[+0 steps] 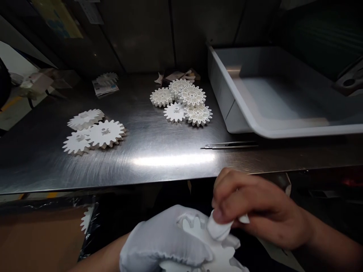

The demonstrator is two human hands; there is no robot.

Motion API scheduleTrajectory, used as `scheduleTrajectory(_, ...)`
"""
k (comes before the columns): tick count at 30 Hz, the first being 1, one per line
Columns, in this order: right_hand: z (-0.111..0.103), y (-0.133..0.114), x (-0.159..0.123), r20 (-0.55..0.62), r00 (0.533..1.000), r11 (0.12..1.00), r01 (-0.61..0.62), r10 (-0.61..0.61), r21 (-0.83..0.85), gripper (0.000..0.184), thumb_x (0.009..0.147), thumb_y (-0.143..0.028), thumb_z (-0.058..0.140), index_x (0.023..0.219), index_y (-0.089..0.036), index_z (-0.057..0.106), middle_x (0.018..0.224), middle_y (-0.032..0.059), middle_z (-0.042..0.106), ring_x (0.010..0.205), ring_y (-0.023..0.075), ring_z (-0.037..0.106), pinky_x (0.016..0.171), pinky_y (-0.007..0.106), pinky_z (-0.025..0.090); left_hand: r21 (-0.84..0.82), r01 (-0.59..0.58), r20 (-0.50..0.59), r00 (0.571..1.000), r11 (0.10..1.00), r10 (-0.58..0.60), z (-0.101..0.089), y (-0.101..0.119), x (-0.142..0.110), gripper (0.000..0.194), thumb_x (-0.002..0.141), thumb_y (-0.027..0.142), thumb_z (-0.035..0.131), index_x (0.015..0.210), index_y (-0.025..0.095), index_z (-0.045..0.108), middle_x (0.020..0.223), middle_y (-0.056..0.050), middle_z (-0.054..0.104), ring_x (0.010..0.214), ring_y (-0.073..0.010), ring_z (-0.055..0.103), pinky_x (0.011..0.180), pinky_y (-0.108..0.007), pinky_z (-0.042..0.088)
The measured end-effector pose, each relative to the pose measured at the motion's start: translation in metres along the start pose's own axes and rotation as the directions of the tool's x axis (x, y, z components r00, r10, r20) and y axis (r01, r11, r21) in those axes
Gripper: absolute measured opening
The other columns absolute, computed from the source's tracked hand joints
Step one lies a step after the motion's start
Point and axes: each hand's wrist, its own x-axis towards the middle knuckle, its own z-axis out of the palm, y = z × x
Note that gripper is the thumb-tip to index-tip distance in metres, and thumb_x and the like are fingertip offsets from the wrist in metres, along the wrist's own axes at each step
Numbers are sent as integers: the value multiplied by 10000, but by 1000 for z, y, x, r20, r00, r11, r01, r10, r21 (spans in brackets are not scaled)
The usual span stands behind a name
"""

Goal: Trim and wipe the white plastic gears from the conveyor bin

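Note:
My left hand (167,236), in a white glove, is closed around a white plastic gear (222,253) below the table's front edge. The lower part of this gear runs out of the picture, and a second one may lie under it. Bare and pinched, my right hand (258,206) holds a wadded white cloth (218,228) against the gear's toothed rim. Behind the hands, on the metal table (141,143), lies a pair of tweezers (229,145).
Several white gears (193,96) are heaped mid-table, with three more gears (106,133) at left. A grey-white plastic tray (252,128) stands at right. A cardboard box (36,238) lined with black plastic sits lower left, one gear (86,219) showing at its edge.

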Motion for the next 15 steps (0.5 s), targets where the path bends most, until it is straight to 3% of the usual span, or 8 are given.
scheduleTrajectory(2, 1, 2, -3, 63, 997, 997, 52, -48, -59, 333, 854, -15, 496, 1121, -92, 678, 990, 118, 646, 925, 205, 617, 829, 356, 517, -88, 7, -29, 1000, 996, -9, 1, -3, 2, 305, 679, 205, 793, 978, 147, 780, 937, -37, 735, 967, -240, 666, 842, -284, 520)
scheduleTrajectory(4, -2, 2, -8, 138, 990, 982, 26, 0, -189, 359, 859, -1, 473, 1145, -91, 669, 987, 125, 645, 923, 211, 601, 808, 358, 507, -149, 24, -41, 999, 989, -30, 3, -2, 2, 355, 658, 225, 757, 993, 109, 772, 921, -69, 730, 936, -248, 666, 843, -306, 515)
scheduleTrajectory(6, -6, 2, -14, 172, 979, 946, -54, 114, -321, 367, 883, 14, 457, 1159, -106, 667, 974, 119, 635, 914, 212, 588, 767, 348, 500, -102, 41, -20, 999, 994, -43, 7, 3, 0, 431, 671, 258, 713, 1065, 87, 752, 991, -117, 738, 988, -298, 666, 887, -366, 506)
scheduleTrajectory(8, -10, 2, -20, 106, 977, 929, -137, 183, -345, 369, 903, 19, 461, 1164, -139, 669, 978, 104, 624, 908, 207, 587, 754, 340, 496, 20, 48, -28, 998, 999, -47, 10, 9, -2, 437, 707, 287, 708, 1105, 110, 736, 1049, -125, 735, 1043, -326, 652, 920, -404, 491)
scheduleTrajectory(10, -11, 3, -24, -53, 982, 964, -190, 184, -187, 313, 929, -24, 508, 1146, -180, 670, 985, 82, 622, 912, 205, 602, 772, 342, 503, 85, 29, -38, 999, 996, -26, 10, 14, -3, 375, 730, 297, 718, 1071, 141, 736, 1048, -95, 730, 1028, -302, 650, 912, -387, 490)
scheduleTrajectory(12, -9, 4, -27, -161, 962, 974, -209, 222, 90, 192, 954, -142, 577, 1104, -213, 675, 982, 66, 629, 936, 226, 622, 800, 372, 515, 93, -5, -33, 999, 996, 8, 9, 17, -2, 286, 742, 294, 720, 993, 156, 729, 958, -51, 711, 937, -242, 642, 850, -325, 491)
scheduleTrajectory(15, -3, -1, -28, -31, 948, 890, -287, 317, 355, 145, 943, -268, 639, 1070, -223, 692, 988, 67, 649, 1050, 282, 623, 892, 451, 506, 110, -31, -61, 997, 993, 38, 6, 16, -1, 181, 728, 271, 737, 862, 164, 678, 796, 14, 592, 763, -148, 538, 713, -234, 440)
